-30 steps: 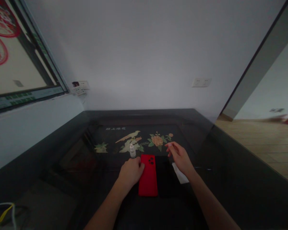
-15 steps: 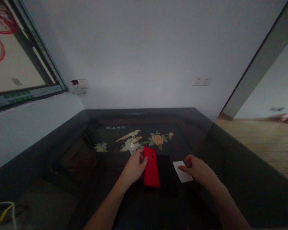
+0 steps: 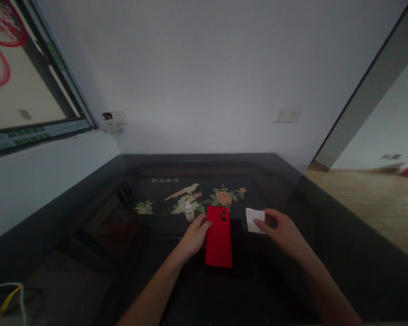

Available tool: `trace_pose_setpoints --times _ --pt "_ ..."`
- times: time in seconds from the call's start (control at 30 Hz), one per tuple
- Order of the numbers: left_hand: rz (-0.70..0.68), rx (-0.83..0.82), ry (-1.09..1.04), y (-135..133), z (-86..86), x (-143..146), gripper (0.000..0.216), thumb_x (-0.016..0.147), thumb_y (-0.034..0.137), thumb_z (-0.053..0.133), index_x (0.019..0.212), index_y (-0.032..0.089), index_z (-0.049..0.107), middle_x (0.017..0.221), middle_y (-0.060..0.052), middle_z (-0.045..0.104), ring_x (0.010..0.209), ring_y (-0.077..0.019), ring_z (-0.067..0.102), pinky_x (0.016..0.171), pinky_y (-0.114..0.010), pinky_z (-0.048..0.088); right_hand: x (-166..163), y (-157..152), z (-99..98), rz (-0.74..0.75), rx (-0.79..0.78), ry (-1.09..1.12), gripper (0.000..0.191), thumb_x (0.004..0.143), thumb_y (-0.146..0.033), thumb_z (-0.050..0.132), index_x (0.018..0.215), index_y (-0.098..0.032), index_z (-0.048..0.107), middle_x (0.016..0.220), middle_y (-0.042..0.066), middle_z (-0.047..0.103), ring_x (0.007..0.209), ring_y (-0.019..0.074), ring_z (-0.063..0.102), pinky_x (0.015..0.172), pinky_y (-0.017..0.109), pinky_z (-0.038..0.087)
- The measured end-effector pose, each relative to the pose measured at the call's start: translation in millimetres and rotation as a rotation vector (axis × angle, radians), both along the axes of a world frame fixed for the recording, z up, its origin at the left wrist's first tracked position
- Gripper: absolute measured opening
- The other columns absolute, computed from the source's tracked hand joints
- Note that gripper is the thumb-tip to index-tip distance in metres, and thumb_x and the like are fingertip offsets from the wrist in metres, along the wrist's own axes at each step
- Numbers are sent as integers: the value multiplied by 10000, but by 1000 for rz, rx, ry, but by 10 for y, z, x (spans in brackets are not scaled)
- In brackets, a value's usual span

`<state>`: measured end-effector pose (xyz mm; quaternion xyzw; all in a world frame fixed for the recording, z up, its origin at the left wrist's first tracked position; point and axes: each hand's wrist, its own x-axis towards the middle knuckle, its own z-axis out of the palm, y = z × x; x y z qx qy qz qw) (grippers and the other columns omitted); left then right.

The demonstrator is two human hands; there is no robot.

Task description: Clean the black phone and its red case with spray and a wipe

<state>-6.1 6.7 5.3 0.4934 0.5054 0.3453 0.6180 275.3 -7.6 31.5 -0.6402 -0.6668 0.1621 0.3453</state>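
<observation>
Red phone (image 3: 218, 237) is sitting back-up at the dark table's (image 3: 326, 253) middle. The left hand (image 3: 193, 235) is clasping its edge, seemingly steadying it, while the right hand (image 3: 282, 231) is pinching a white cloth (image 3: 253, 218) alongside.

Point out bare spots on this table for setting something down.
Bare: the tabletop left of the left hand, up to the window wall, and right of the right hand, up to the table edge. Crowded: the middle, with small bottle, red phone and white cloth close together.

The right hand (image 3: 282, 228) has lifted the white cloth (image 3: 254, 220); the red phone (image 3: 219, 235) shifted right.
</observation>
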Motion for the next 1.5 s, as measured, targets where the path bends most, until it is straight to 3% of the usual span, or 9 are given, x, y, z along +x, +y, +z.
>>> trace_pose_setpoints --times 0.13,0.27,0.47,0.6,0.87,1.03,1.2,1.37,1.5 --pt "-38 -50 -36 -35 52 2 175 874 367 514 990 236 513 780 31 596 629 -132 590 509 -198 440 -285 113 281 37 206 69 221 875 -421 623 872 -221 717 906 93 736 818 263 676 741 375 529" --pt "-64 -52 -80 -39 49 -9 227 851 401 560 999 230 539 808 15 617 664 -138 613 540 -206 469 -642 185 297 170 352 31 233 940 -247 564 1068 -260 759 1155 73 752 1064 268 687 1008 439 493" --pt "-1 -91 -161 -11 29 0 319 807 401 621 1072 230 577 838 4 647 690 -153 641 580 -236 504 -956 78 -35 425 278 -213 373 900 -95 583 1173 -282 754 1241 55 749 1149 261 689 1049 475 491" --pt "34 -83 -161 3 8 2 299 803 402 629 1031 213 587 825 -7 655 689 -161 634 554 -229 491 -969 -125 -107 491 262 -253 385 900 -59 562 1190 -236 742 1258 73 743 1165 244 690 1079 482 480" --pt "87 -79 -164 6 -29 -8 261 837 415 643 974 209 558 746 5 650 625 -154 621 541 -221 464 -896 -659 108 652 64 -167 423 884 -42 614 1203 -288 740 1195 17 769 1110 204 710 1100 411 473" --pt "78 -87 -160 -5 20 9 197 857 362 611 964 206 554 771 8 632 658 -150 620 571 -235 498 -847 -844 319 719 -61 -53 427 874 -25 621 1156 -317 753 1157 -19 775 1084 181 712 997 308 536" --pt "60 -81 -140 16 -20 5 204 846 364 608 964 211 544 767 3 623 666 -162 614 569 -242 493 -741 -472 400 518 -29 51 280 962 -211 602 1193 -273 747 1113 33 792 970 206 756 876 313 597" --pt "24 -86 -156 44 -94 -38 218 852 385 602 976 217 539 818 -6 629 708 -170 626 615 -277 520 -759 132 253 254 278 76 296 977 -250 543 1181 -220 756 1168 83 778 1069 265 746 980 426 582" --pt "19 -85 -148 57 -111 -44 195 862 351 576 995 215 532 823 -10 636 691 -168 626 611 -282 525 -872 311 80 349 322 -28 365 962 -161 507 1247 -233 724 1301 61 720 1215 234 678 1113 439 502"
